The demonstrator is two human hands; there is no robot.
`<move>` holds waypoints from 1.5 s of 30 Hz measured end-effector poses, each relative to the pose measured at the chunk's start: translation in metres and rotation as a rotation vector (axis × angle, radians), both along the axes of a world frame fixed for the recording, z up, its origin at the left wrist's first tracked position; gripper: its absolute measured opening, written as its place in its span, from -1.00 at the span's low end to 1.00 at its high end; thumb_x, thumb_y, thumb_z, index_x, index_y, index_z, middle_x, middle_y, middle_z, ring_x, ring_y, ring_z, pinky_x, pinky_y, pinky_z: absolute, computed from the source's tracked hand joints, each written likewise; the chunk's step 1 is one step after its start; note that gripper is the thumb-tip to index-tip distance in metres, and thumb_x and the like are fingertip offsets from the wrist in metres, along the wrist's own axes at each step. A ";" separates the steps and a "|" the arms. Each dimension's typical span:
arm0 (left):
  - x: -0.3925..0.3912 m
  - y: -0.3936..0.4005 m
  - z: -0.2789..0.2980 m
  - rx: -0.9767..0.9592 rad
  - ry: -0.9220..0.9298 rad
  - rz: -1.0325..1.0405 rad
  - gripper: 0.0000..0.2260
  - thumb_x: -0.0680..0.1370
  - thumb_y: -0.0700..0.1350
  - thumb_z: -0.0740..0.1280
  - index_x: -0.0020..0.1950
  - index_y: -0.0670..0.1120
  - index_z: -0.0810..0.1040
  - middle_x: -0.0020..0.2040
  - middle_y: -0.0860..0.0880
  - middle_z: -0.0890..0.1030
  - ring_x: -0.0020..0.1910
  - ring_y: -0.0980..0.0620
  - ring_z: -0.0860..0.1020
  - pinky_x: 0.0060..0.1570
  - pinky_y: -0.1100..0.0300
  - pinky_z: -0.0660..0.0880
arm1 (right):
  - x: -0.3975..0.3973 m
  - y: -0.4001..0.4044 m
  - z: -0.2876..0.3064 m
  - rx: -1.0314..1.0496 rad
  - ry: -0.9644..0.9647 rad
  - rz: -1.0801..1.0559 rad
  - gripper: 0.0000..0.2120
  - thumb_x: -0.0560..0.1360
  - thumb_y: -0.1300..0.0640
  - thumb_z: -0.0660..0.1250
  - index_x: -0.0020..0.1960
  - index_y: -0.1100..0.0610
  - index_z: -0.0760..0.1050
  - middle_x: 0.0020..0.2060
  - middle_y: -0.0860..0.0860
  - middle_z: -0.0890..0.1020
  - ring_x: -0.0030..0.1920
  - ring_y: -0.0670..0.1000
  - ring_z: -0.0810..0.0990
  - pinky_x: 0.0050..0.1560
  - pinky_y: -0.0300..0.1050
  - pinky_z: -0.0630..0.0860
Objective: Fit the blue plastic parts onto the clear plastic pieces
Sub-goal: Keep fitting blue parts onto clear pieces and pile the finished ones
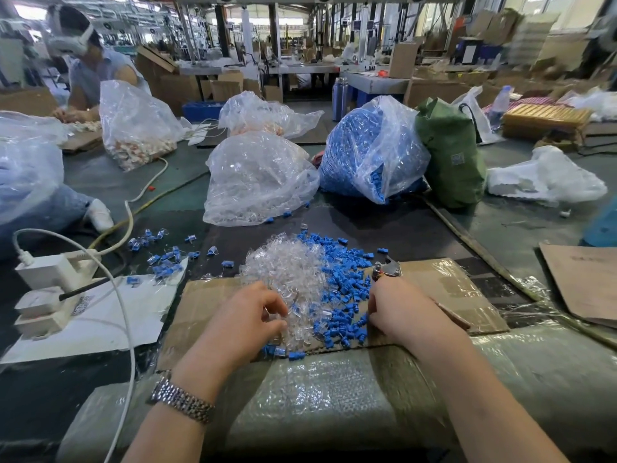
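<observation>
A small scatter of fitted pieces (163, 259) lies at the counter's (500, 228) left, while a far larger clear pile (283, 269) and blue pile (344, 279) wait. The left hand (247, 315) curls its grip on a clear piece; the right hand's (397, 309) grip digs into blue parts, holding what I cannot tell.

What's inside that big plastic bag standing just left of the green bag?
The clear plastic bag is packed with small blue plastic parts, like the loose ones piled on the cardboard. Crinkled film and glare hide much of the inside, so anything else in there can't be seen.
</observation>
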State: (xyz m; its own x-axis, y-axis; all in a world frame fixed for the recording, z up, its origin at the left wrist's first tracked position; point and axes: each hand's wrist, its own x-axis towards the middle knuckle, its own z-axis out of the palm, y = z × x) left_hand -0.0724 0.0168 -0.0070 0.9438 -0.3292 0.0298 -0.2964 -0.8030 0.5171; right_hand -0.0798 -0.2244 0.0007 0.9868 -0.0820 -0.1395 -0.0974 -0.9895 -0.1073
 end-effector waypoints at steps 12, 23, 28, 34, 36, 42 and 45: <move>0.001 0.001 0.007 -0.464 0.096 0.169 -0.92 0.53 -0.19 0.46 -0.15 -0.12 0.61 -0.16 -0.03 0.73 -0.29 0.03 0.63 -0.29 0.31 0.55 | -0.006 0.013 0.017 0.534 -0.231 0.041 -0.90 0.57 0.04 0.42 -0.12 -0.03 0.57 -0.28 -0.12 0.64 -0.25 -0.15 0.62 -0.24 -0.27 0.49; 0.004 0.002 0.013 -1.366 0.696 0.169 -0.75 0.40 -0.38 0.46 0.08 -0.34 0.68 0.11 -0.38 0.66 0.02 -0.18 0.72 -0.13 0.21 0.66 | -0.007 0.043 0.018 1.135 -0.352 0.179 -0.91 0.53 0.20 0.48 -0.07 0.02 0.68 -0.24 -0.02 0.73 -0.18 -0.02 0.73 -0.02 -0.04 0.69; 0.002 0.000 0.012 -1.392 0.737 0.130 -0.77 0.40 -0.42 0.40 0.04 -0.34 0.70 0.11 -0.35 0.68 0.05 -0.16 0.72 -0.13 0.22 0.66 | -0.014 0.050 0.024 0.817 -0.460 0.288 -0.93 0.56 0.16 0.44 0.00 0.02 0.67 -0.18 -0.13 0.68 -0.14 -0.15 0.65 -0.05 -0.23 0.60; -0.002 -0.005 0.011 -1.296 0.586 0.172 -0.72 0.36 -0.36 0.47 0.07 -0.31 0.69 0.03 -0.29 0.71 -0.05 -0.14 0.73 -0.18 0.23 0.65 | -0.019 0.058 0.032 0.595 -0.515 0.364 -0.93 0.60 0.12 0.38 0.04 0.05 0.64 -0.10 -0.08 0.63 -0.12 -0.08 0.58 -0.02 -0.03 0.57; -0.003 -0.004 0.011 -1.291 0.523 0.153 -0.73 0.34 -0.33 0.50 0.04 -0.28 0.69 -0.02 -0.26 0.71 -0.11 -0.10 0.72 -0.21 0.24 0.63 | -0.018 0.058 0.033 0.647 -0.500 0.348 -0.94 0.59 0.12 0.39 0.03 0.05 0.63 -0.11 -0.10 0.63 -0.12 -0.12 0.58 -0.01 -0.09 0.57; -0.004 -0.004 0.013 -1.428 0.597 0.085 -0.84 0.37 -0.37 0.46 -0.08 -0.27 0.73 -0.03 -0.29 0.71 -0.07 -0.13 0.73 -0.10 0.20 0.65 | -0.019 0.053 0.032 0.750 -0.441 0.370 -0.96 0.59 0.17 0.40 -0.02 0.05 0.60 -0.19 -0.16 0.60 -0.15 -0.20 0.56 -0.10 -0.39 0.45; -0.004 -0.003 0.013 -1.398 0.585 0.059 -0.83 0.37 -0.39 0.46 -0.09 -0.22 0.74 -0.01 -0.26 0.71 -0.01 -0.16 0.72 -0.07 0.19 0.65 | -0.019 0.052 0.033 0.730 -0.436 0.393 -0.94 0.59 0.18 0.38 -0.01 0.03 0.57 -0.17 -0.18 0.58 -0.11 -0.21 0.55 -0.09 -0.41 0.45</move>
